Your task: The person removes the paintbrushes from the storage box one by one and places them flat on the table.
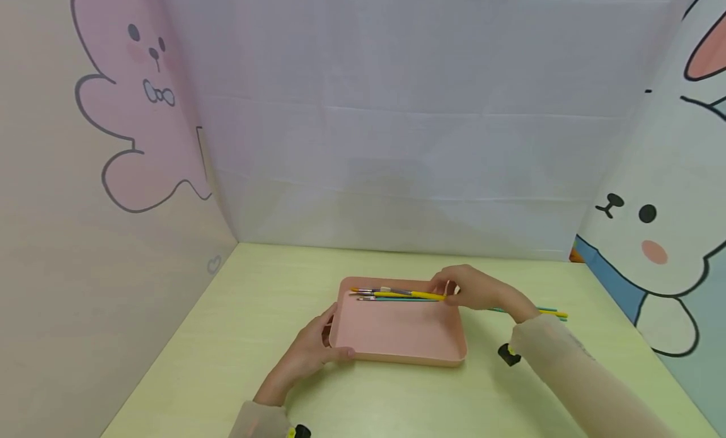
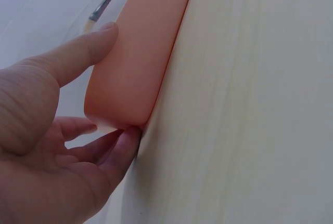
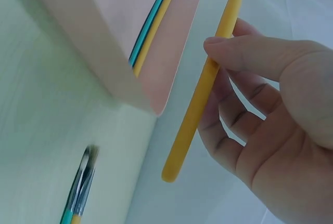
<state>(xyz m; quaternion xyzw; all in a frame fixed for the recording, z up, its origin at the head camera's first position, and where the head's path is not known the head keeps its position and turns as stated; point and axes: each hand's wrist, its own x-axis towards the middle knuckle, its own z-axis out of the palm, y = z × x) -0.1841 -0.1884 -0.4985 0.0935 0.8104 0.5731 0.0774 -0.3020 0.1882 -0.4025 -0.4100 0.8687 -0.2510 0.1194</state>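
Observation:
A pink rectangular tray (image 1: 397,334) lies on the table. My left hand (image 1: 309,346) grips its near left corner, with the thumb against the near wall and the fingers around the left side. My right hand (image 1: 476,290) is over the tray's far right corner. Between thumb and fingers it pinches a yellow-handled paintbrush (image 3: 192,115), bristles pointing left, held above the tray. Beneath it, a teal paintbrush (image 3: 151,21) and another yellow paintbrush (image 3: 158,24) lie side by side inside the tray, along its far side.
To the right of the tray, several more paintbrushes (image 1: 560,314), teal and yellow, lie on the pale wood-grain table (image 1: 272,280), partly hidden by the right wrist. A white cloth backdrop (image 1: 397,142) stands behind, and side panels with cartoon animals flank the table.

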